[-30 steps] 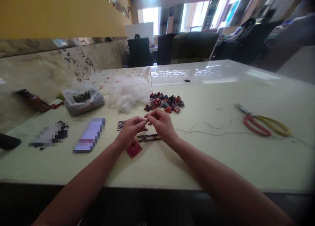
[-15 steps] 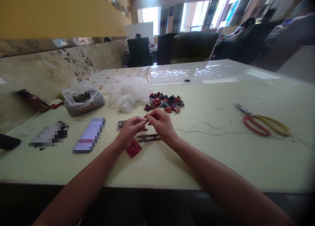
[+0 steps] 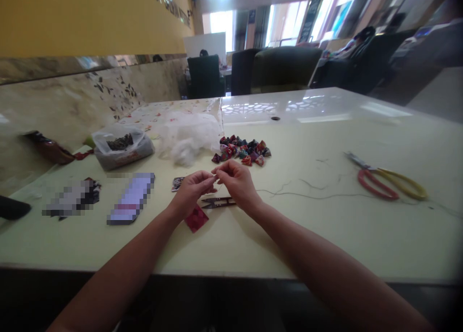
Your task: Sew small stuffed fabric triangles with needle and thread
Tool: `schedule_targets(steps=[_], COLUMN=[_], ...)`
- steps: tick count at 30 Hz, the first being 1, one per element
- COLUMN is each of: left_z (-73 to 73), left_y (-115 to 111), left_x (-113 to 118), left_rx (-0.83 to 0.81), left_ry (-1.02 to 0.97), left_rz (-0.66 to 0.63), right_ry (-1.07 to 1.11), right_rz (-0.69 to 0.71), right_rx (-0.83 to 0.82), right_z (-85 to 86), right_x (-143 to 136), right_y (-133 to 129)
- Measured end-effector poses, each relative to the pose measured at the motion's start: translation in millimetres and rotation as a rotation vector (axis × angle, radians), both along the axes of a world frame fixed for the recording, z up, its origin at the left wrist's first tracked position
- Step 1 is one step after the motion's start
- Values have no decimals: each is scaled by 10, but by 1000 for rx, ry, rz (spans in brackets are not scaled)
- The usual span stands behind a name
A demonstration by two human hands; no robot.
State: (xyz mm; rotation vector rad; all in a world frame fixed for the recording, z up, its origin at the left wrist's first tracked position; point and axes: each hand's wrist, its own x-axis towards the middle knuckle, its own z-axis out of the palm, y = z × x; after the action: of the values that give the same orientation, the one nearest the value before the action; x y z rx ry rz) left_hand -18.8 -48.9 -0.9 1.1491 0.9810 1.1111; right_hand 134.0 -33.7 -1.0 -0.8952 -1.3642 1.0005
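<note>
My left hand (image 3: 193, 189) and my right hand (image 3: 234, 180) meet above the table, thumbs and fingertips pinched together. Whatever is between them is too small to make out. Below them lie dark thread snips (image 3: 219, 202), partly covered by my right hand. A red patterned fabric square (image 3: 197, 219) rests under my left hand, and a black-and-white patterned piece (image 3: 177, 183) shows just behind it. From beside my right wrist a thin dark thread (image 3: 311, 196) trails across the table to the right.
Beyond my hands is a pile of small colourful fabric pouches (image 3: 244, 149). White stuffing (image 3: 186, 148) and a plastic bag of dark dried material (image 3: 123, 148) stand left of it. Scissors (image 3: 385, 177) with red and yellow handles lie right; a blurred phone-like object (image 3: 132, 199) lies left.
</note>
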Motion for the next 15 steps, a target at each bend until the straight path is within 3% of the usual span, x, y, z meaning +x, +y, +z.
schedule_targets(steps=[15], left_z=[23], left_y=[-13], left_x=[7], left_rx=[-13], left_ry=[0], left_rz=[13], right_ry=[-9], right_rz=[1], right_rx=[-2], right_z=[5], right_x=[2], right_y=[-6])
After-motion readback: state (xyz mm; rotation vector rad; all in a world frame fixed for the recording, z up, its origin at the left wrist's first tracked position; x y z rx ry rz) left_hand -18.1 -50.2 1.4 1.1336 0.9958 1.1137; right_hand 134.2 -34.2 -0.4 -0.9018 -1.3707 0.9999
